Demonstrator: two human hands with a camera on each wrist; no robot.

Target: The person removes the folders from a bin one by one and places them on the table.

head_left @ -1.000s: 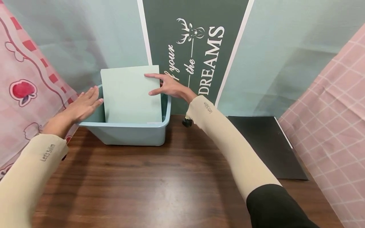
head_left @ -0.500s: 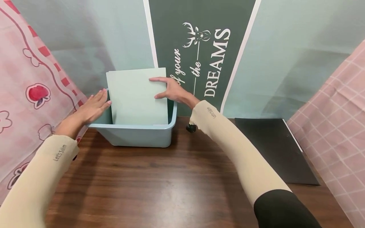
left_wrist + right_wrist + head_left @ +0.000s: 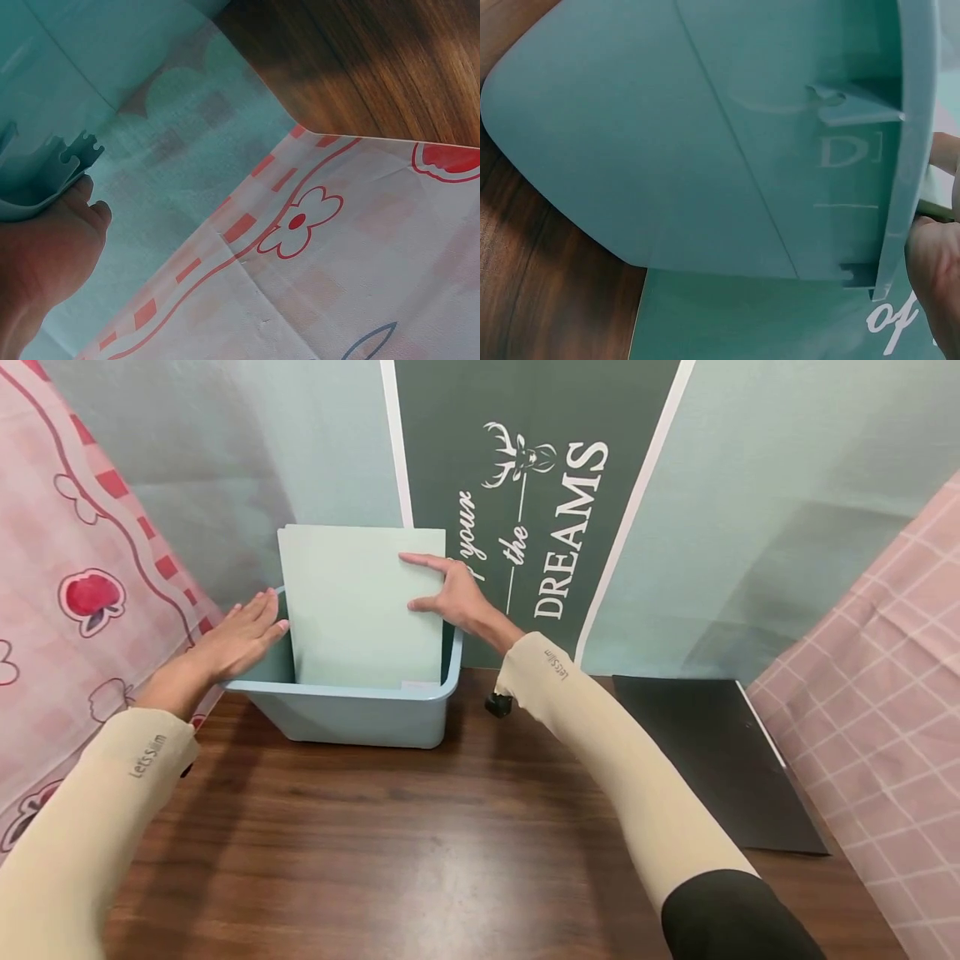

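Observation:
A pale green stiff rectangular sheet (image 3: 345, 602), apparently layered at its upper left corner, stands nearly upright in a light blue plastic bin (image 3: 360, 718). My right hand (image 3: 461, 597) grips the sheet's right edge; thumb and index finger lie on the front face, and the other fingers are hidden. In the right wrist view, part of the right hand (image 3: 934, 262) shows beyond the bin wall (image 3: 667, 150). My left hand (image 3: 243, 635) rests on the bin's left rim with fingers extended. The left wrist view catches the left hand (image 3: 56, 255) against the rim's underside.
A black flat folder-like sheet (image 3: 712, 760) lies on the brown wooden table (image 3: 420, 843) at the right. A printed backdrop (image 3: 750, 527) hangs behind. Pink cloths (image 3: 90, 552) flank the table on both sides, the left one close to the bin.
The head view has shifted a little. The pale green sheet has risen slightly in the bin and its top edge is more level, with my right hand on it. My left hand stays on the rim.

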